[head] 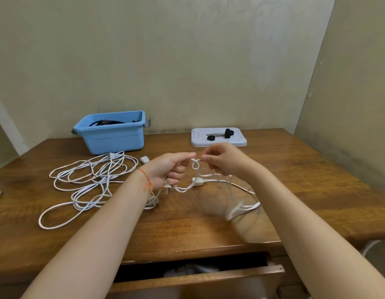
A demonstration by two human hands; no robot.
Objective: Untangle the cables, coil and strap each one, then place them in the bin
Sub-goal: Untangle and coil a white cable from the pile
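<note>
My left hand [170, 169] and my right hand [221, 158] are raised above the middle of the wooden table. Between them they pinch a thin white cable [194, 164] that forms a small loop or knot. The rest of this cable hangs down, blurred, to the table at the right, and its white plug [198, 181] lies below the hands. A long white cable [90, 180] lies in loose tangled loops on the table to the left. The blue bin [113, 134] stands at the back left with a black cable [105, 122] inside.
A white tray [218, 137] at the back holds black straps [228, 133]. A small white adapter [145, 159] lies by the bin. The drawer [198, 277] under the table's front edge is pulled open. Walls close in behind and at right.
</note>
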